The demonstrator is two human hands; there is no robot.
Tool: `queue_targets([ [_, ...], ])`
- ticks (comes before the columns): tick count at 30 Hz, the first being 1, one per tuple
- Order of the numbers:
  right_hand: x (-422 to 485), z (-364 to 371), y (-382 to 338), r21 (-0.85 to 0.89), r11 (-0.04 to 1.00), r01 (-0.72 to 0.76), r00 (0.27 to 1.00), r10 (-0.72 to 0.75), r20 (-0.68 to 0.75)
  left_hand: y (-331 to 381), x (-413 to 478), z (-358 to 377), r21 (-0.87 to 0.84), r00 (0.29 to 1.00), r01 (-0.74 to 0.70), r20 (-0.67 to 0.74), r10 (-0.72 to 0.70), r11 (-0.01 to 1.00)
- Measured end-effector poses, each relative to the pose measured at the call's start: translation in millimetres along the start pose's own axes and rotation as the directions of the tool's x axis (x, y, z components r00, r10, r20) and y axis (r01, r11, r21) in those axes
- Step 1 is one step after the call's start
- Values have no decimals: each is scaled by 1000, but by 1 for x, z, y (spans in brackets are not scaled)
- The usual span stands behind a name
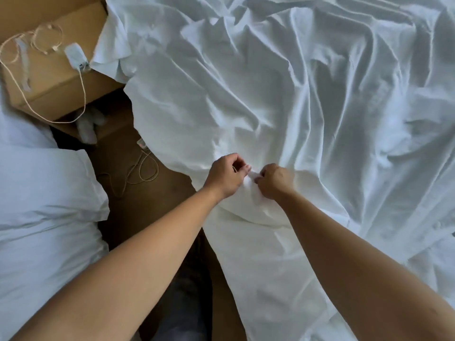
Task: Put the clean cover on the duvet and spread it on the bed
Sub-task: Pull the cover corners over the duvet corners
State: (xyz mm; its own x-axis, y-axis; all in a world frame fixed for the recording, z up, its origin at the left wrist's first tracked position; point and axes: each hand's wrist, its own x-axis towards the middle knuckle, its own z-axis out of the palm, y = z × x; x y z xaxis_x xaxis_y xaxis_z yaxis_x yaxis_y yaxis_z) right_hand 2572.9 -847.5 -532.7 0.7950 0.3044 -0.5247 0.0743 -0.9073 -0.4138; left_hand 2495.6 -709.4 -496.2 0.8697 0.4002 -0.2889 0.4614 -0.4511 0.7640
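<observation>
A white duvet cover (283, 99) lies crumpled across the bed, filling the upper and right part of the head view, with its near edge hanging off the bed's side. My left hand (227, 177) and my right hand (275, 180) meet at that edge, fingertips almost touching. Both pinch a small fold of the white fabric (253, 177) between thumb and fingers. I cannot tell whether the duvet itself is inside the cover.
White pillows (41, 205) are piled at the left. A brown bedside cabinet (51, 77) at the upper left carries a white charger (75, 56) and coiled cables. Another cable (145, 171) lies on the brown floor between pillows and bed.
</observation>
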Motion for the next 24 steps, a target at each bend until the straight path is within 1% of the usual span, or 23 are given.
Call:
queue_targets([
  [2,11,5,-8,178,982,-57,997,64,-33,-12,28,-22,234,999,-42,23,38,971],
  [3,15,8,-10,307,947,-94,993,111,-38,-17,43,-32,308,998,-33,62,15,951],
  [4,17,10,-14,455,879,-139,984,173,-34,-22,56,-38,358,992,-28,122,-17,933],
  [5,19,12,-16,619,761,-193,969,248,-2,-26,68,-39,408,980,-44,195,-40,912],
  [6,21,15,-18,772,589,-239,952,299,67,-28,77,-37,469,964,-82,261,-50,879],
  [7,22,18,-19,881,386,-273,938,312,154,-31,83,-30,541,950,-118,305,-64,833],
  [8,22,19,-20,939,190,-287,928,297,224,-33,85,-22,603,945,-131,316,-84,787],
  [9,23,18,-21,958,46,-283,925,276,260,-35,87,-15,641,955,-115,282,-93,759],
  [10,24,17,-22,964,-28,-265,925,275,262,-36,89,-12,646,973,-73,213,-87,760],
  [11,24,15,-22,972,-46,-232,922,309,234,-38,92,-11,615,991,-33,120,-51,787],
  [12,25,12,-21,982,-1,-189,911,372,176,-40,97,-13,567,1000,-7,13,-1,824],
  [13,23,9,-17,983,100,-152,892,442,93,-45,104,-16,514,997,33,-82,11,857],
  [14,21,5,-13,963,231,-137,868,497,4,-49,113,-20,451,990,105,-134,-49,886],
  [15,18,3,-6,919,365,-151,845,529,-72,-52,124,-25,377,977,205,-139,-164,903],
  [16,15,2,1,853,490,-179,834,536,-133,-55,135,-31,321,955,297,-94,-282,899],
  [17,11,2,6,763,612,-209,830,523,-193,-57,144,-36,323,936,336,-8,-353,885],
  [18,8,3,10,648,727,-225,829,492,-264,-57,151,-40,374,925,311,94,-369,874],
  [19,4,6,13,515,820,-251,831,456,-320,-55,156,-44,449,923,230,181,-341,863],
  [20,0,10,13,387,871,-304,825,443,-350,-52,161,-48,516,927,127,241,-286,847],
  [21,-4,12,12,306,876,-372,811,467,-351,-45,166,-53,570,936,35,269,-227,821],
  [22,-6,13,10,292,858,-422,804,503,-317,-35,171,-60,608,947,-35,274,-168,793],
  [23,-6,12,8,334,836,-437,817,523,-241,-20,178,-70,635,961,-91,258,-100,767],
  [24,-5,13,5,394,823,-410,852,500,-158,-4,187,-84,657,974,-152,228,-3,738],
])
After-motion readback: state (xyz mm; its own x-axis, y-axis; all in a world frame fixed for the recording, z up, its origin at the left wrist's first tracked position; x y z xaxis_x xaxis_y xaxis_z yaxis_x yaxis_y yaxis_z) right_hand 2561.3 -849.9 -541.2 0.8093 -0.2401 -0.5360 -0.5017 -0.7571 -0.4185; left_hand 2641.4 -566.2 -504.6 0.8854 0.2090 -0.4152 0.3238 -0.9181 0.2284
